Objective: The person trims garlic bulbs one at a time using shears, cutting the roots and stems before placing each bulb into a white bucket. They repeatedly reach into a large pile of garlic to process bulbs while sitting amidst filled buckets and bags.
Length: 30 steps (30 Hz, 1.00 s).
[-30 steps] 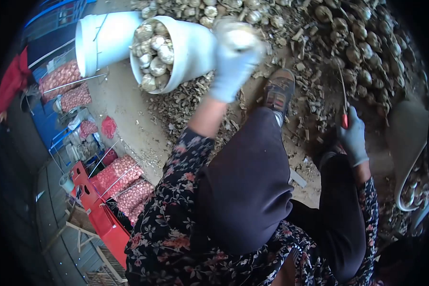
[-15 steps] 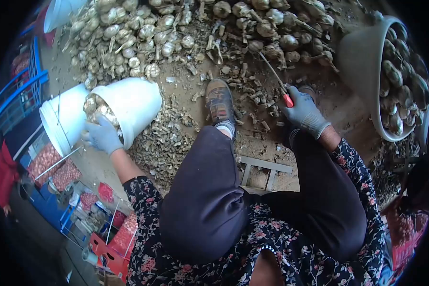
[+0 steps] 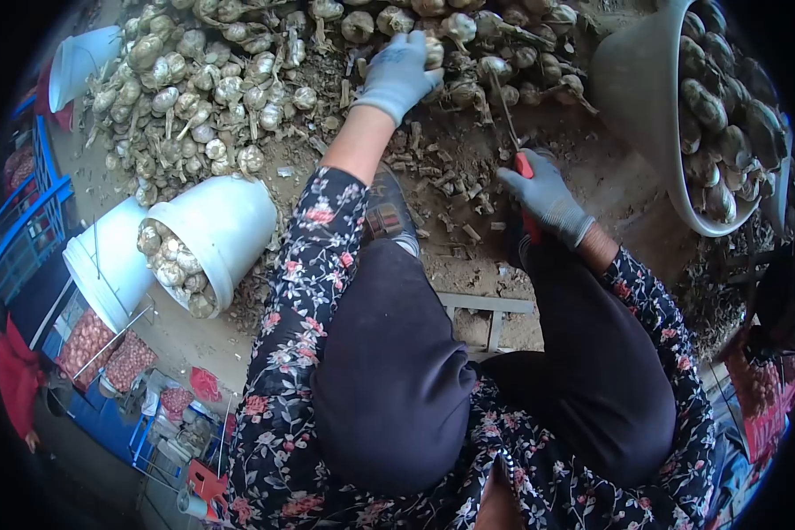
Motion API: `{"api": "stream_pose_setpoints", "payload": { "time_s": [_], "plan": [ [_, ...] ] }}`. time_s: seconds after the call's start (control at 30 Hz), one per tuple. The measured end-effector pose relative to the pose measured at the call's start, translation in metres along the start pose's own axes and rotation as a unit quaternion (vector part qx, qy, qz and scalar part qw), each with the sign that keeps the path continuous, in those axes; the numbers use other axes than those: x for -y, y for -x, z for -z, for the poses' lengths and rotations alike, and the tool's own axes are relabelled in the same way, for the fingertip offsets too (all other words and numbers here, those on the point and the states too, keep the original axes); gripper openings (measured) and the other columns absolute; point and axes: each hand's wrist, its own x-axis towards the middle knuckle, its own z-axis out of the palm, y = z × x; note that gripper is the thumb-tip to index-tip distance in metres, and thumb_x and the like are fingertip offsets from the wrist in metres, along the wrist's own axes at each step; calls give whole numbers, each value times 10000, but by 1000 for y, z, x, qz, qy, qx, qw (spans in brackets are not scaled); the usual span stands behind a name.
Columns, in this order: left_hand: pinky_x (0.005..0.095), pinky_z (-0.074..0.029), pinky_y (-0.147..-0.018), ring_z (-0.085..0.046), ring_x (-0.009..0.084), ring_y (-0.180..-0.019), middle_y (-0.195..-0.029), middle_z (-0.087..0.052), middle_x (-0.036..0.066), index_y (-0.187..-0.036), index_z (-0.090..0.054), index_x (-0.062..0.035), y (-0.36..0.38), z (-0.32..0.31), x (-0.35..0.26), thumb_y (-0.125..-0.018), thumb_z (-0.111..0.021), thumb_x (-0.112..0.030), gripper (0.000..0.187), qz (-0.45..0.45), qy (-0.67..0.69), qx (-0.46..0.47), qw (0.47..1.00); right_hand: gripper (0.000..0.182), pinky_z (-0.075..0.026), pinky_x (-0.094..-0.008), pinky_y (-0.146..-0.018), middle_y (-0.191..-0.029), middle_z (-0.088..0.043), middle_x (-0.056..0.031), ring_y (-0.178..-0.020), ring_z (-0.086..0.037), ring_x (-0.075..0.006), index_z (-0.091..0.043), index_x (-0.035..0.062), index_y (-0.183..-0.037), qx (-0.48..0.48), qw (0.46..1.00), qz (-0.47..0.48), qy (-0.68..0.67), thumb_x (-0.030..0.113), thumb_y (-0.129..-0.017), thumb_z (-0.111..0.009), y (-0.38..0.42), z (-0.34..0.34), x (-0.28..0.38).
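Firstly, one garlic bulb (image 3: 433, 53): it lay at twelve o'clock, beside my left hand (image 3: 393, 79), whose fingers were close together, thumb apart; whether they pinched it, I could not tell. Handling, as I judged: light, firm, papery skin apt to flake; best taken round its widest part, off the brittle stalk. Secondly, one red-handled blade (image 3: 523, 164): at two o'clock, my right hand (image 3: 552, 194) was wrapped round its grip.
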Motion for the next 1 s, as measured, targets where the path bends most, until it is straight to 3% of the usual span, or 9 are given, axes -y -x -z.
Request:
{"api": "stream_pose_setpoints", "payload": {
  "time_s": [0.07,0.13,0.23,0.33,0.37,0.5,0.8,0.9,1.0],
  "plan": [
    [344,-521,-733,-638,235,-864,-1013,-632,128,-1164,-508,-12,23,20,12,-738,-742,-279,554,42,218,-25,975,412,-463,-415,-773,-894,-622,-203,-856,-618,-335,-493,32,-1043,-13,982,62,176,360,-815,-595,5,-1,4],
    [271,-527,-695,-633,154,-844,-1052,-621,96,-1218,-477,8,45,35,12,-765,-706,-123,524,100,542,-25,834,403,-458,-455,-784,-924,-611,-234,-901,-599,-388,-453,29,-1062,-21,977,83,196,321,-818,-588,8,-2,12],
    [226,-531,-695,-625,123,-867,-1042,-604,82,-1223,-454,36,69,54,2,-771,-650,-1,494,71,678,18,731,329,-471,-459,-777,-916,-589,-207,-878,-601,-369,-459,38,-1019,-96,944,210,237,250,-810,-599,9,0,32],
    [234,-543,-708,-624,134,-882,-1058,-594,92,-1233,-433,50,83,61,-15,-780,-626,6,495,56,675,-30,735,413,-455,-449,-770,-946,-555,-194,-911,-562,-367,-445,17,-1078,-106,910,226,330,216,-773,-641,12,4,62],
    [235,-542,-711,-617,133,-882,-1051,-596,99,-1232,-441,50,82,56,-9,-765,-657,-23,519,40,586,-45,808,435,-455,-441,-749,-944,-543,-179,-905,-563,-333,-442,19,-1081,-110,901,219,358,221,-761,-656,12,4,68],
    [226,-533,-696,-607,120,-844,-1022,-601,103,-1237,-461,79,88,60,-12,-717,-733,-94,612,28,497,-59,865,350,-483,-440,-733,-912,-599,-150,-836,-622,-322,-471,47,-1001,-155,871,245,396,278,-795,-632,6,-1,74],
    [255,-536,-775,-609,135,-920,-1046,-611,99,-1212,-498,71,95,54,20,-691,-779,-73,609,21,388,-102,916,304,-482,-479,-746,-851,-642,-229,-859,-616,-403,-475,10,-903,-38,960,185,204,275,-832,-604,-4,-2,49],
    [279,-548,-803,-629,208,-950,-1066,-601,129,-1232,-485,21,103,55,30,-755,-643,52,503,63,771,-102,625,388,-479,-455,-712,-877,-648,-183,-798,-635,-369,-502,3,-1032,44,979,163,111,314,-838,-628,18,-3,45],
    [319,-562,-782,-640,230,-924,-1015,-618,143,-1212,-483,19,113,50,27,-737,-640,12,500,30,864,-22,502,552,-487,-393,-721,-931,-640,-148,-785,-632,-298,-470,-5,-1204,167,976,137,-16,370,-840,-649,13,-7,42]
  ]
}}
